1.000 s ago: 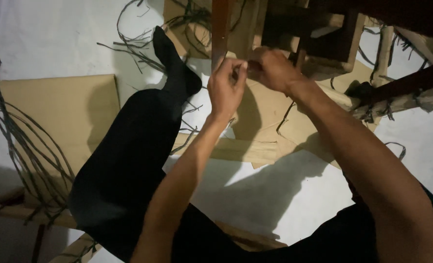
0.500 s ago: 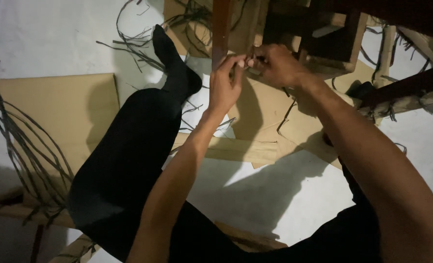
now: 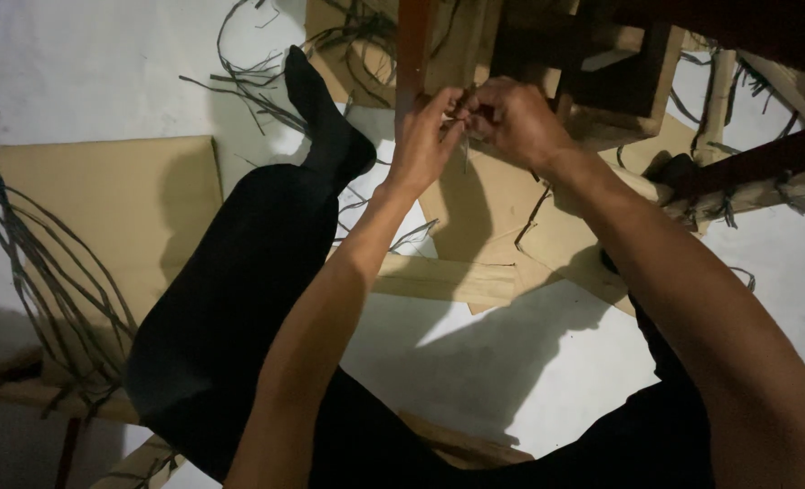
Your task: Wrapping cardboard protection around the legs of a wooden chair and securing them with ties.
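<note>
Head view, looking down at a seated person's two bare hands raised against a dark wooden frame (image 3: 602,68). The left hand (image 3: 423,145) and right hand (image 3: 511,122) meet just beside the frame's reddish upright post (image 3: 413,50), fingertips touching. Both are closed in a narrow pinch on a thin dark strand (image 3: 465,149): a flat, narrow, grey-brown strip of fibre whose short free end hangs straight down below the fingers. How far the strand runs into the frame cannot be told, as the hands hide it.

Below the frame lie overlapping sheets of tan cardboard (image 3: 475,226) on a white floor (image 3: 547,362). To the left of the frame stretches the person's leg in black cloth (image 3: 249,272), foot pointing toward the post. Well to the left of the frame, a loose bundle of similar dark strands (image 3: 31,254) curves over another cardboard sheet (image 3: 122,208). More strands (image 3: 249,81) lie scattered just left of the post.
</note>
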